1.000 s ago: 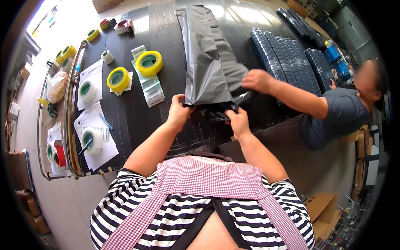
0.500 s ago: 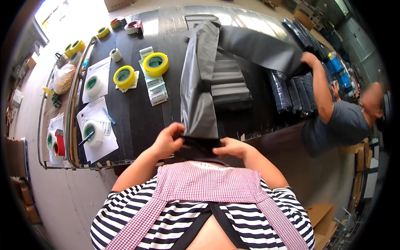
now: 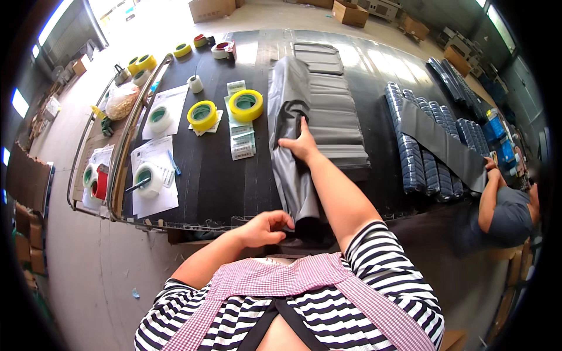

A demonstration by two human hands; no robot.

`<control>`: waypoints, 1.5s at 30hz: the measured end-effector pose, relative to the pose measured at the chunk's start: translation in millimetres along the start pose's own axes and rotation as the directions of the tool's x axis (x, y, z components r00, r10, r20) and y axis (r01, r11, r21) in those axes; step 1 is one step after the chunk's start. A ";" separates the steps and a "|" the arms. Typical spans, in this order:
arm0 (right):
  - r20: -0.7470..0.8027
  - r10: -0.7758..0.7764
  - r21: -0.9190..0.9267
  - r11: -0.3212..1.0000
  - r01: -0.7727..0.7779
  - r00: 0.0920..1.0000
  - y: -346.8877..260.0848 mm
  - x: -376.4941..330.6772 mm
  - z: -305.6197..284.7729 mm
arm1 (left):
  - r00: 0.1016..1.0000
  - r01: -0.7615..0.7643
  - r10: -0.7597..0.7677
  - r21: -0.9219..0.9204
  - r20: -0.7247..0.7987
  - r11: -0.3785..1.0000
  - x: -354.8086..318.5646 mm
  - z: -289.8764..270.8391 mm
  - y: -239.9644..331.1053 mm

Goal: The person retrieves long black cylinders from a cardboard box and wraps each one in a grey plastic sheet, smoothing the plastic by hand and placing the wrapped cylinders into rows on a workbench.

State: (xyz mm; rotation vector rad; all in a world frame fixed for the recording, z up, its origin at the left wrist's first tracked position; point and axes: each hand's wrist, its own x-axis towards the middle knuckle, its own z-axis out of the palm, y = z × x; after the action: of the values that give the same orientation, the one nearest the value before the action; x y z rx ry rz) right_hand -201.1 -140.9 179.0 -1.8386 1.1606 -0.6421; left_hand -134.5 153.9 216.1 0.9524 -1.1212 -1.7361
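Note:
A long grey plastic bag [image 3: 300, 187] lies lengthwise on the black table, its near end hanging at the edge by my body. My left hand [image 3: 263, 229] is at that near end, fingers curled and thumb bent against the bag's edge. Farther up, my right hand [image 3: 300, 143] presses on the bag's crumpled middle, thumb and forefinger spread; its other fingers are partly hidden. A dark fold shows beside the forefinger. Right of the bag lies a stack of flat grey plastic bags [image 3: 336, 111].
Yellow tape rolls [image 3: 246, 105], label strips [image 3: 242, 140], papers [image 3: 170, 196] and clear tape rolls [image 3: 148, 178] lie to the left. Rows of dark wrapped packages [image 3: 410, 164] stand to the right. A co-worker [image 3: 504, 202] there holds another grey bag [image 3: 442, 143] lying across them.
My right hand has moved from the bag's near end up to its middle. The co-worker has drawn another grey bag away to the right, across the packages. My view has shifted.

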 end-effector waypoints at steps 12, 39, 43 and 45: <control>0.019 0.027 0.162 0.986 -0.029 0.999 -7.5 -149.5 -73.2 | 0.722 -0.019 0.014 0.001 -0.692 1.000 -48.1 11.9 -60.4; 0.377 0.250 0.254 0.898 -0.359 0.892 53.0 -312.7 -121.2 | 0.507 0.335 0.801 0.929 -0.318 0.157 -35.3 92.8 -46.3; 0.279 -0.093 0.104 0.992 0.067 0.956 38.0 -312.8 -119.8 | 0.689 -0.106 0.703 0.935 -0.178 0.340 13.8 121.6 -28.9; 0.253 -0.240 0.024 0.970 0.241 0.937 29.1 -310.8 -120.9 | 0.739 -0.117 0.650 0.917 -0.176 0.381 31.7 122.3 -36.7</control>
State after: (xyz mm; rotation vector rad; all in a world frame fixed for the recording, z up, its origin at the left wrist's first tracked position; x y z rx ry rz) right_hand -443.9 85.8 220.5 -2.0206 0.7778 -0.5172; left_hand -265.0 170.5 214.9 1.4599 -1.6951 -0.2944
